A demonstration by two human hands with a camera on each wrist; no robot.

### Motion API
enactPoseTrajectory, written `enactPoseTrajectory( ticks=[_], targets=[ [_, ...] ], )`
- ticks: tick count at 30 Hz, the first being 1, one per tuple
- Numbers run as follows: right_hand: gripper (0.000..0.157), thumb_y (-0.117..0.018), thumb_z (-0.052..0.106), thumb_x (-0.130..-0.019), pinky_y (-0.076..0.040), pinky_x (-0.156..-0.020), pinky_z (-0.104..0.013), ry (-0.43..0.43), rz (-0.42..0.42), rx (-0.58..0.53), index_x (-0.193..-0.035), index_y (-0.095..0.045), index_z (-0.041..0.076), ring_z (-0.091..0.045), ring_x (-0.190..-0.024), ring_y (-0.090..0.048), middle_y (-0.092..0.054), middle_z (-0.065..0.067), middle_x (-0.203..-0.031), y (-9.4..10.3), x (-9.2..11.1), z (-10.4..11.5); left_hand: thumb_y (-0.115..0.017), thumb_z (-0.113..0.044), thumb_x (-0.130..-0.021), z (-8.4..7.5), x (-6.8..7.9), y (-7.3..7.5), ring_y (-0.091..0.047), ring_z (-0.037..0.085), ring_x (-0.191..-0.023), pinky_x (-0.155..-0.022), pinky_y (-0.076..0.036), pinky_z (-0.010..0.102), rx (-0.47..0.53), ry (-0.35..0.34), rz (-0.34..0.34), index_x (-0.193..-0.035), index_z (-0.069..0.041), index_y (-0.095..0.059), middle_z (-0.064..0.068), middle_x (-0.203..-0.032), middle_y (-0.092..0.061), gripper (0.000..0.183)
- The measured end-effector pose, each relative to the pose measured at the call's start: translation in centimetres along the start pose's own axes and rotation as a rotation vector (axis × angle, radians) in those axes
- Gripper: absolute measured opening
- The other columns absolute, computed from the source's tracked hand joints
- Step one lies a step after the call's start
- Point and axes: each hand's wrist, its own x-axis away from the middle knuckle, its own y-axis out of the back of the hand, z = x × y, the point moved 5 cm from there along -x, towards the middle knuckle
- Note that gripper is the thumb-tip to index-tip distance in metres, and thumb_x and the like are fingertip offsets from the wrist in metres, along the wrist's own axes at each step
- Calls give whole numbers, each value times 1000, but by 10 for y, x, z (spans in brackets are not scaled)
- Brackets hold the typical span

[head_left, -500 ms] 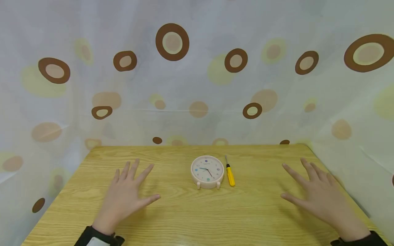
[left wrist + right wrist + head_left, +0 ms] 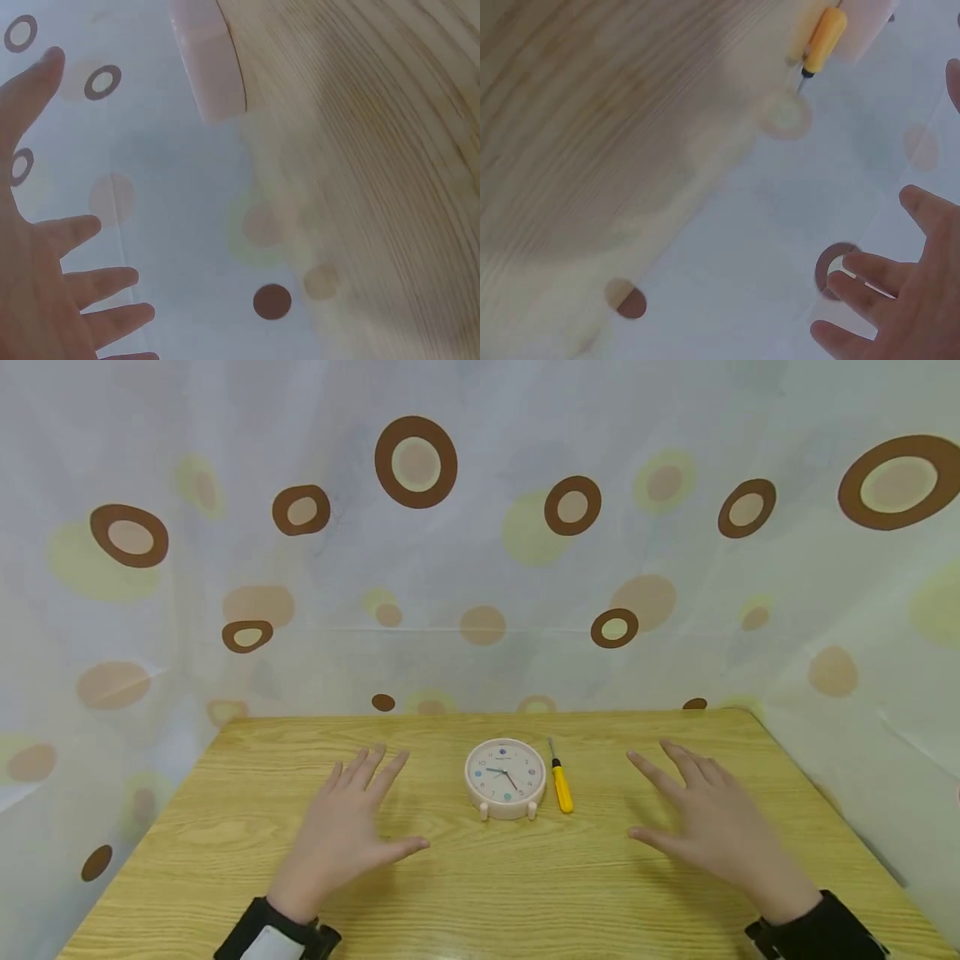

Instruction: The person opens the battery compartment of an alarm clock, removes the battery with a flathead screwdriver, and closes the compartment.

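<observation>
A round, pale pink alarm clock lies face up on the wooden table, its two short feet toward me. Just right of it is a screwdriver with a yellow handle, its metal tip pointing away. My left hand hovers left of the clock, fingers spread and holding nothing. On the other side, my right hand is held over the table to the right of the screwdriver, also spread and bare. The clock's pink side shows in the left wrist view, and the yellow handle in the right wrist view.
The wood-grain table reaches back to a light curtain printed with brown, tan and green rings and dots. That curtain also runs along the left and right sides. Dark bands circle both wrists.
Both hands have moved inward toward the clock and screwdriver, the left one rightward and the right one leftward. The clock and screwdriver stay where they were.
</observation>
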Motion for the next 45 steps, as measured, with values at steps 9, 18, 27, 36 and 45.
enactPoseTrajectory(
  ticks=[9,18,27,36,45],
  targets=[
    [95,-74,70,-88,-40,-115,-69,85,7,-27,-166,-37,29,-49,-142,-51,-43,-25,-163,4,-35,42,-86,-74,-70,-24,-11,-7,-45,44,-152,-122,-36,67,43,-24,32,-162,-13,-44,20,-164,-47,118],
    [96,-76,69,-86,-42,-116,-66,163,-16,-27,-165,-40,26,-48,-141,-53,-46,-26,-162,1,-58,66,-93,-68,-66,-42,-34,-9,-45,37,-154,-127,-31,60,91,-55,33,-163,-7,-40,19,-165,-46,126],
    [98,-80,65,-84,-44,-116,-64,178,-11,-32,-163,-43,20,-47,-140,-55,-48,-25,-160,-9,-65,76,-95,-66,-65,-45,-48,-16,-43,37,-155,-128,-31,57,111,-36,68,-164,-5,-37,19,-167,-43,130],
    [100,-80,63,-85,-43,-118,-60,171,30,-73,-161,-45,8,-46,-145,-52,-48,-27,-161,-22,-73,86,-98,-62,-63,-47,-58,-26,-43,37,-154,-128,-30,57,127,-50,85,-162,2,-37,22,-165,-45,132],
    [105,-84,61,-82,-41,-121,-58,142,109,-99,-158,-46,0,-44,-147,-50,-47,-27,-161,-47,-81,91,-99,-52,-68,-51,-68,-43,-37,36,-158,-129,-30,53,188,-39,152,-162,4,-34,22,-169,-37,127]
  ],
)
